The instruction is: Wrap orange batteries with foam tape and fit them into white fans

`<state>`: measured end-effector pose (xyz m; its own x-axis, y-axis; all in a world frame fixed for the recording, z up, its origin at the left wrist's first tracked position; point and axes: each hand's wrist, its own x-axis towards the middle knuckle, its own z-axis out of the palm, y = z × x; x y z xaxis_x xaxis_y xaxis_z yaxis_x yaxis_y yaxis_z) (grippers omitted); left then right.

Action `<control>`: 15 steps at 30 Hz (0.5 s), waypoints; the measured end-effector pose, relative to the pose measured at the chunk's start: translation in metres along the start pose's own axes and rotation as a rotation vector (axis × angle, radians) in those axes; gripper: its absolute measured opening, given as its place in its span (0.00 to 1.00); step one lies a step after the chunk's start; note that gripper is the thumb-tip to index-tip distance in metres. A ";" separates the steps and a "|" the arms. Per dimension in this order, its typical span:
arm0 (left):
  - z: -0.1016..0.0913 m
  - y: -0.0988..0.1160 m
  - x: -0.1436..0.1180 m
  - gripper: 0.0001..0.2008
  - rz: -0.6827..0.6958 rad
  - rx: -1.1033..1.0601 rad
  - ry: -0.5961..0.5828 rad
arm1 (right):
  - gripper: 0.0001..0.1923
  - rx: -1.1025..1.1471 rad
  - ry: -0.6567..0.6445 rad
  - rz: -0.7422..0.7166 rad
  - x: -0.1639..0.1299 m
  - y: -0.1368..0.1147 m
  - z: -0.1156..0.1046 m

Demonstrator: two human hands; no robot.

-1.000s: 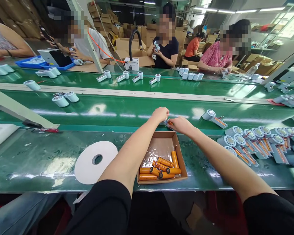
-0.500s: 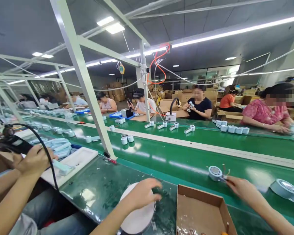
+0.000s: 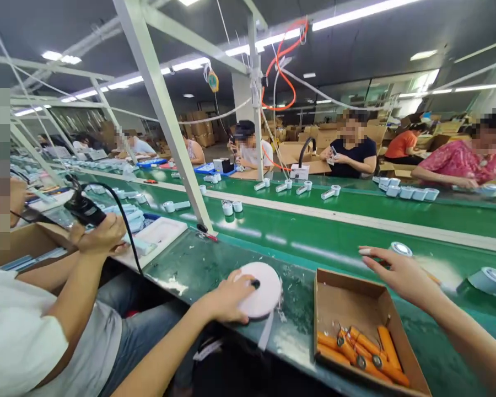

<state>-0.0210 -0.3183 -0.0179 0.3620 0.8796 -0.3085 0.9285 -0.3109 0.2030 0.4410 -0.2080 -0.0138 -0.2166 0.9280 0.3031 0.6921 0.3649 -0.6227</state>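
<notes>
My left hand (image 3: 233, 298) lies on a flat white roll of tape (image 3: 262, 278), fingers across its top and thumb at its near edge. A loose strip of tape (image 3: 266, 332) hangs from the roll toward the table's front edge. Over the green belt, my right hand (image 3: 391, 270) is open and holds nothing, its fingers stretched to the left. Just behind it is a small light-blue handheld fan (image 3: 400, 249) on the belt, its handle partly hidden and blurred. Orange battery cells (image 3: 367, 350) with wires lie in a cardboard box (image 3: 347, 292) between my hands.
Another handheld fan (image 3: 490, 280) lies on the conveyor belt (image 3: 314, 242) at right. A metal post (image 3: 165, 116) rises left of centre. At left, a co-worker's hand (image 3: 101, 234) holds a black tool (image 3: 85, 209) with a cable beside a white tray (image 3: 165, 237). Several people sit opposite.
My right hand has let go of the fan, which now lies on the belt. My left hand has come down onto the tape roll. The neighbour now holds up a black tool.
</notes>
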 end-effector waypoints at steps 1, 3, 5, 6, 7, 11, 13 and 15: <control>0.001 0.004 -0.002 0.35 0.012 -0.026 0.092 | 0.28 0.123 -0.043 0.023 -0.021 -0.025 0.008; 0.008 0.017 -0.011 0.34 0.025 -0.053 0.339 | 0.31 0.360 -0.185 0.111 -0.064 -0.071 0.027; 0.018 0.035 -0.020 0.35 0.061 -0.024 0.590 | 0.37 0.611 -0.351 0.239 -0.103 -0.111 0.053; 0.024 0.045 -0.023 0.35 0.090 0.006 0.698 | 0.39 0.745 -0.404 0.282 -0.118 -0.128 0.068; 0.028 0.054 -0.026 0.33 0.116 0.037 0.787 | 0.39 0.863 -0.447 0.305 -0.129 -0.141 0.083; 0.038 0.071 -0.030 0.32 0.133 0.127 0.926 | 0.29 1.107 -0.472 0.370 -0.151 -0.162 0.136; 0.037 0.065 -0.032 0.29 0.120 0.133 0.912 | 0.24 1.109 -0.460 0.434 -0.158 -0.159 0.148; 0.034 0.055 -0.035 0.23 0.080 0.098 0.939 | 0.20 1.018 -0.570 0.434 -0.166 -0.153 0.148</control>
<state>0.0200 -0.3785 -0.0279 0.2498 0.7713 0.5854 0.9221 -0.3740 0.0992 0.2691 -0.4072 -0.0755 -0.5476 0.7938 -0.2645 -0.0120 -0.3236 -0.9461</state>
